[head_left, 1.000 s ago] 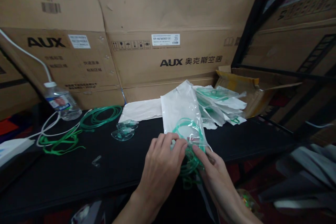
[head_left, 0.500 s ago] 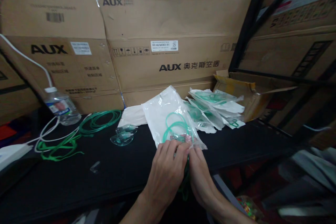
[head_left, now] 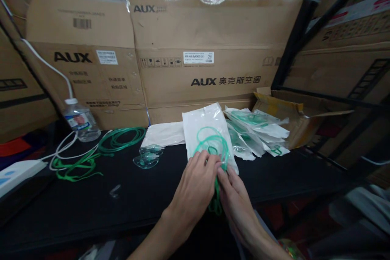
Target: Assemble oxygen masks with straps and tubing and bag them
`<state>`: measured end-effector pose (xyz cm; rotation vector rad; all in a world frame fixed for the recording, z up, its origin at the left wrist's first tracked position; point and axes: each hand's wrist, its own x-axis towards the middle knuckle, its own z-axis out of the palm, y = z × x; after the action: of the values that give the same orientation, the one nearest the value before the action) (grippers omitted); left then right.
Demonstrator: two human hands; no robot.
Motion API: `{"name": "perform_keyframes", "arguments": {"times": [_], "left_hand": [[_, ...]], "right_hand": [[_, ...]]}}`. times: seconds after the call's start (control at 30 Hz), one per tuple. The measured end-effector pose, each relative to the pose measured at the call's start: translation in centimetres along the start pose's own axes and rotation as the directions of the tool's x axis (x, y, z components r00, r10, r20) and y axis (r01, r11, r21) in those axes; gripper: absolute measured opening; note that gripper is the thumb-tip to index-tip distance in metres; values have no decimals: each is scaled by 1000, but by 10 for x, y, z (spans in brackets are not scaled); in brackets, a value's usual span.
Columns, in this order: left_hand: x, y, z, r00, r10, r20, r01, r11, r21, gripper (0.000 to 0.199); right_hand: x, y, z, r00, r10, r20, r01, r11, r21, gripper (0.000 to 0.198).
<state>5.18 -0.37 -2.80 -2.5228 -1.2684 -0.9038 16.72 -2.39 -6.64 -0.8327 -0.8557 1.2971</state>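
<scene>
A white-backed clear pouch (head_left: 202, 120) lies tilted on the table with a coil of green tubing (head_left: 224, 144) in its lower part. My left hand (head_left: 199, 176) curls over the pouch's near end, its fingers closed on the tubing there. On the pouch's near right side, the fingers of my right hand (head_left: 234, 187) pinch its edge; the exact grip is partly hidden. Loops of green strap (head_left: 215, 207) hang down between my two hands. Left of the pouch rest two clear green oxygen masks (head_left: 146, 160), one behind the other.
Several filled pouches (head_left: 256, 130) are stacked at the right beside an open cardboard box (head_left: 283, 122). White pouches (head_left: 164, 134) lie behind the masks. Leftward are coiled tubing (head_left: 122, 140), green straps (head_left: 76, 166), a bottle (head_left: 82, 124), a power strip (head_left: 20, 176) and a small clear piece (head_left: 115, 191).
My view has shifted slightly left. The pouch has turned a little more upright, and the strap loops between my hands show more. Both hands stay at the pouch's near end.
</scene>
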Motion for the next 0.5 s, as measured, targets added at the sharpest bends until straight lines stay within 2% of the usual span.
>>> {"name": "perform_keyframes", "arguments": {"times": [0.13, 0.27, 0.4, 0.5], "left_hand": [[-4, 6, -5, 999, 26, 24, -26, 1000, -3, 15], [-8, 5, -6, 1000, 15, -19, -17, 997, -75, 14], [-1, -6, 0, 994, -18, -111, 11, 998, -68, 16], [17, -22, 1, 982, -56, -182, 52, 998, -30, 20]], "right_hand": [[14, -1, 11, 995, -74, -64, 74, 997, -2, 26], [29, -3, 27, 992, -117, -51, 120, 990, 77, 33], [44, 2, 39, 994, -105, 32, 100, 988, 117, 34], [48, 1, 43, 981, -117, 158, 105, 991, 80, 40]]}}
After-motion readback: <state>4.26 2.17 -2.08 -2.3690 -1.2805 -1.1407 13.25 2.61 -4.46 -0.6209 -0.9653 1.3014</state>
